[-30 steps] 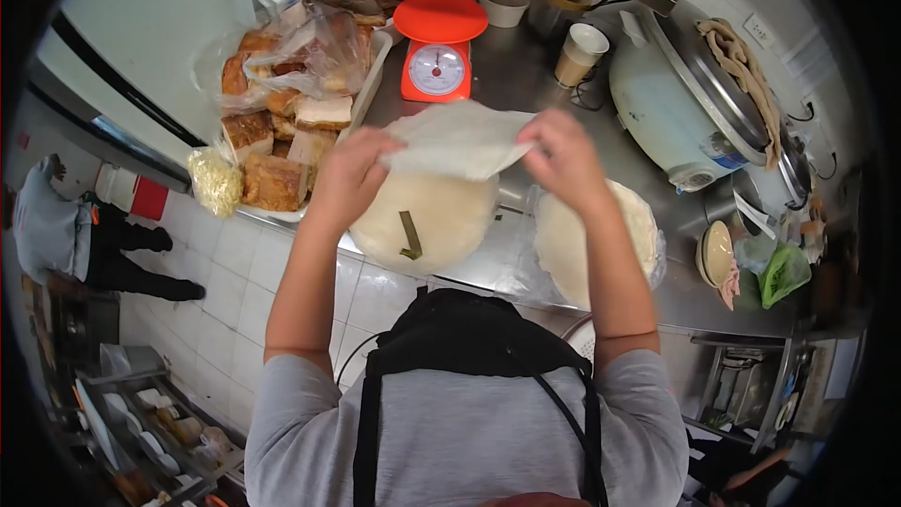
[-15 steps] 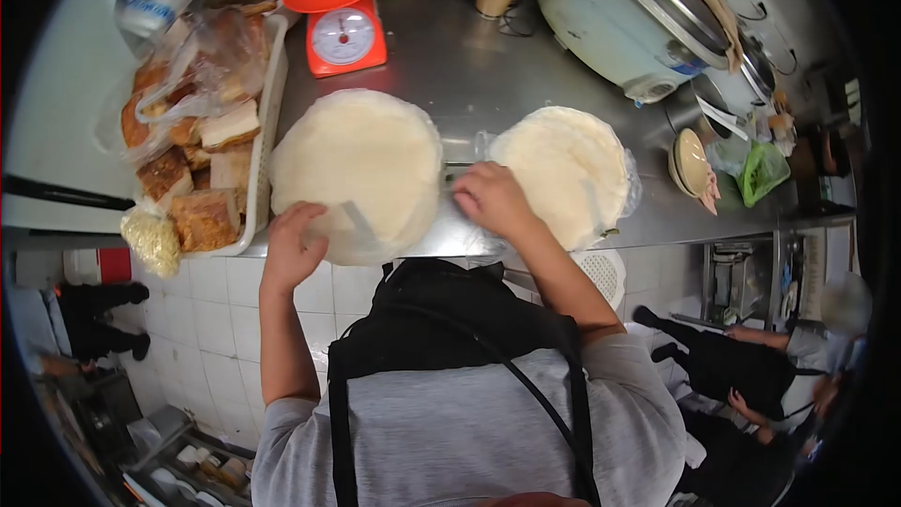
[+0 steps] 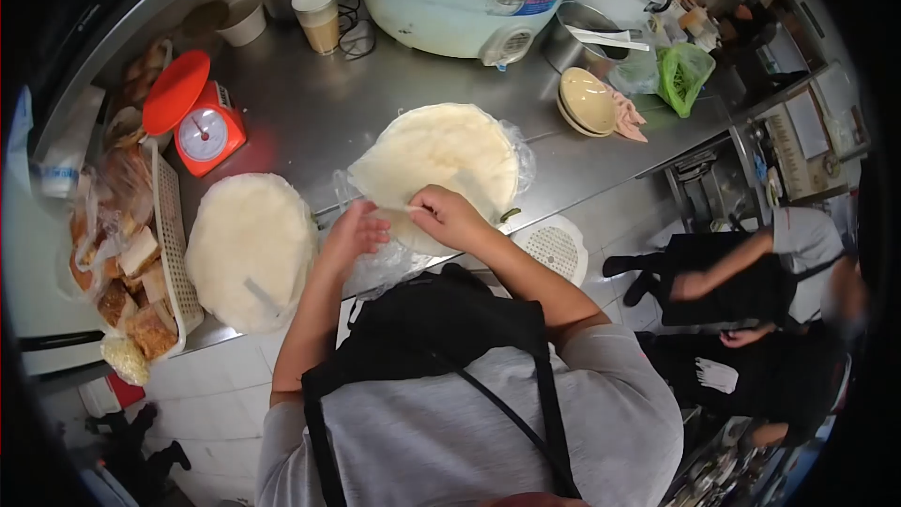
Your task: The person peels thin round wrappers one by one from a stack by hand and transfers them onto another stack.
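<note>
Two piles of round, pale, thin dough sheets lie on the steel counter. The near edge of the top sheet on the right pile (image 3: 450, 145) is pinched in my right hand (image 3: 455, 219) and lifted a little, so the sheet folds up at its left side. Beside that edge is my left hand (image 3: 355, 239), its fingers stretched and apart; whether they touch the sheet I cannot tell. Clear plastic (image 3: 380, 266) shows under the right pile. The left pile (image 3: 251, 249) sits to the left of my left hand, touched by neither hand.
A red scale (image 3: 204, 131) and a basket (image 3: 175, 235) of roasted meat chunks stand at the left. A paper cup (image 3: 319, 19) and a large cooker (image 3: 460, 9) are at the back. Bowls (image 3: 588, 103) and a green bag (image 3: 682, 77) lie right. Co-workers stand beyond.
The view has swung right. My left hand has left the left pile and come beside the right one. My right hand has taken hold of the top sheet's edge and raised it.
</note>
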Demonstrator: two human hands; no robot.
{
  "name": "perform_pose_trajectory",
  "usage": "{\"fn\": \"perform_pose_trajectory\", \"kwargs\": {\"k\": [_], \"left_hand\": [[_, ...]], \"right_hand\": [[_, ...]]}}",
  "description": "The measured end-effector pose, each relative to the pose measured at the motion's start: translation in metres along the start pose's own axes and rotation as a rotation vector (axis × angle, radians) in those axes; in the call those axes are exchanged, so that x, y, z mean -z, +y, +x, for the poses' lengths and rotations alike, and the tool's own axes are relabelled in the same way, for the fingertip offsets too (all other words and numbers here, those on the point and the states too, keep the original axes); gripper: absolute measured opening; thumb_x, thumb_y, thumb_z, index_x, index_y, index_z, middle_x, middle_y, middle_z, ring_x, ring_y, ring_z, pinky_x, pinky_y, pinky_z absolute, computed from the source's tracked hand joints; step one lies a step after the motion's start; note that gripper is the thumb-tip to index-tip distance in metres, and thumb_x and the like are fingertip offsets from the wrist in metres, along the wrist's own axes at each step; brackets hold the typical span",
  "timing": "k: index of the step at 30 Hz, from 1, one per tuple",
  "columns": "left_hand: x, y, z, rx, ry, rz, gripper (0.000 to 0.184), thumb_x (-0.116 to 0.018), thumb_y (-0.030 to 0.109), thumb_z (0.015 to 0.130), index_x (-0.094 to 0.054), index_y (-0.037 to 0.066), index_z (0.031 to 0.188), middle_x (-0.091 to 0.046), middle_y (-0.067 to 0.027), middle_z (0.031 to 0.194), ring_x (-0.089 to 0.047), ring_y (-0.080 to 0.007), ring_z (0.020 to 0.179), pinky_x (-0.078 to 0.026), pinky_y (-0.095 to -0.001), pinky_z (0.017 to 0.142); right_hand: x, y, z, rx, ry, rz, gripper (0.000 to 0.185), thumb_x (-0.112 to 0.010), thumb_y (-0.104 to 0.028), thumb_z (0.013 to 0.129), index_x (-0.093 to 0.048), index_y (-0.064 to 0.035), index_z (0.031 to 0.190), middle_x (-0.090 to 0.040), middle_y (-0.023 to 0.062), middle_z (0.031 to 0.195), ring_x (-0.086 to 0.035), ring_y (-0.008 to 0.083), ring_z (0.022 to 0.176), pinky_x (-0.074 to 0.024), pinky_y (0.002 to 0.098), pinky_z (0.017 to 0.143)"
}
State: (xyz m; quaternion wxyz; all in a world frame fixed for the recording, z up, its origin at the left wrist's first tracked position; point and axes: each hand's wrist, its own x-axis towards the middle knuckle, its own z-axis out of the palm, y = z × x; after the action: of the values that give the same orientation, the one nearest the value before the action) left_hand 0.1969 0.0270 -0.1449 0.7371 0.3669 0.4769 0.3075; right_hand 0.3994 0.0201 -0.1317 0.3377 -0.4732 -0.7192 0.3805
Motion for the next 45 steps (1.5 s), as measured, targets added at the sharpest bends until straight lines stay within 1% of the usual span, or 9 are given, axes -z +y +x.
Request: {"fn": "perform_pose_trajectory", "kwargs": {"k": [2, 5, 10, 17, 20, 23, 27, 31, 45], "left_hand": [[-0.009, 0.010, 0.016, 0.052, -0.023, -0.368, 0.039, -0.042, 0.034, 0.088, -0.049, 0.004, 0.112, -0.058, -0.0072, 0.096, -0.057, -0.0135, 0.076, -0.045, -0.0255, 0.063], [-0.006, -0.004, 0.049, -0.011, 0.101, -0.180, 0.028, -0.048, 0.021, 0.085, -0.054, 0.003, 0.105, -0.059, -0.0059, 0.092, -0.057, -0.0127, 0.077, -0.045, -0.0254, 0.066], [-0.036, 0.018, 0.042, -0.258, 0.086, 0.293, 0.023, -0.046, 0.010, 0.084, -0.055, 0.001, 0.103, -0.061, -0.0044, 0.089, -0.056, -0.0103, 0.075, -0.045, -0.0249, 0.068], [-0.054, 0.085, 0.048, -0.367, -0.023, 0.854, 0.020, -0.046, 0.008, 0.083, -0.056, 0.003, 0.100, -0.059, -0.0032, 0.085, -0.055, -0.0086, 0.074, -0.045, -0.0248, 0.066], [-0.058, 0.089, 0.076, -0.741, 0.474, 1.287, 0.020, -0.051, 0.008, 0.080, -0.057, 0.005, 0.099, -0.057, -0.0054, 0.085, -0.054, -0.0123, 0.078, -0.044, -0.0257, 0.069], [-0.076, 0.066, 0.087, -0.857, 0.482, 1.148, 0.023, -0.057, 0.013, 0.075, -0.057, 0.007, 0.098, -0.056, -0.0118, 0.086, -0.055, -0.0238, 0.079, -0.044, -0.0327, 0.071], [-0.107, 0.004, 0.100, -0.415, 0.105, 0.693, 0.030, -0.062, 0.017, 0.073, -0.056, 0.002, 0.098, -0.057, -0.0120, 0.084, -0.057, -0.0209, 0.073, -0.046, -0.0311, 0.067], [-0.133, -0.011, 0.090, -0.417, 0.169, 0.769, 0.033, -0.064, 0.015, 0.074, -0.053, -0.001, 0.100, -0.058, -0.0082, 0.084, -0.055, -0.0134, 0.073, -0.045, -0.0249, 0.067], [-0.118, -0.007, 0.090, -0.536, 0.501, 0.851, 0.009, -0.050, 0.009, 0.077, -0.051, 0.002, 0.083, -0.057, -0.0157, 0.067, -0.057, -0.0304, 0.062, -0.044, -0.0377, 0.058]], "right_hand": [[0.005, 0.001, -0.007, 0.139, -0.117, -0.064, 0.013, -0.057, -0.017, 0.075, -0.057, -0.0046, 0.079, -0.055, 0.0110, 0.074, -0.054, 0.0269, 0.073, -0.0437, 0.0336, 0.065], [0.003, 0.027, -0.023, 0.255, -0.430, -0.071, 0.018, -0.060, -0.019, 0.073, -0.056, -0.0045, 0.085, -0.054, 0.0117, 0.080, -0.054, 0.0260, 0.077, -0.0444, 0.0334, 0.065], [0.059, 0.057, -0.008, 0.028, 0.217, -0.162, 0.038, -0.063, -0.024, 0.069, -0.051, -0.0049, 0.100, -0.050, 0.0148, 0.103, -0.052, 0.0288, 0.090, -0.0443, 0.0352, 0.075], [0.085, 0.084, 0.019, -0.476, -0.078, -0.468, 0.037, -0.064, -0.025, 0.067, -0.052, -0.0059, 0.097, -0.057, 0.0124, 0.091, -0.056, 0.0262, 0.085, -0.0440, 0.0362, 0.072], [0.080, 0.095, 0.014, -0.480, -0.028, -0.263, 0.031, -0.063, -0.018, 0.069, -0.052, -0.0062, 0.096, -0.057, 0.0087, 0.083, -0.056, 0.0208, 0.075, -0.0442, 0.0317, 0.066], [0.079, 0.117, 0.009, -0.431, 0.129, 0.210, 0.025, -0.060, -0.010, 0.073, -0.051, -0.0057, 0.096, -0.054, 0.0035, 0.078, -0.052, 0.0136, 0.067, -0.0428, 0.0253, 0.061], [0.079, 0.103, -0.002, -0.503, 0.242, 0.748, 0.025, -0.055, -0.003, 0.077, -0.048, -0.0055, 0.101, -0.048, -0.0015, 0.076, -0.047, 0.0074, 0.065, -0.0399, 0.0207, 0.058], [0.075, 0.101, -0.005, -0.566, 0.277, 1.026, 0.030, -0.053, -0.002, 0.078, -0.043, -0.0064, 0.106, -0.047, -0.0019, 0.076, -0.046, 0.0070, 0.065, -0.0398, 0.0215, 0.057], [0.057, 0.077, -0.003, -0.557, 0.196, 0.651, 0.013, -0.055, -0.014, 0.080, -0.050, -0.0019, 0.080, -0.053, 0.0015, 0.065, -0.047, 0.0072, 0.051, -0.0396, 0.0201, 0.046]]}}
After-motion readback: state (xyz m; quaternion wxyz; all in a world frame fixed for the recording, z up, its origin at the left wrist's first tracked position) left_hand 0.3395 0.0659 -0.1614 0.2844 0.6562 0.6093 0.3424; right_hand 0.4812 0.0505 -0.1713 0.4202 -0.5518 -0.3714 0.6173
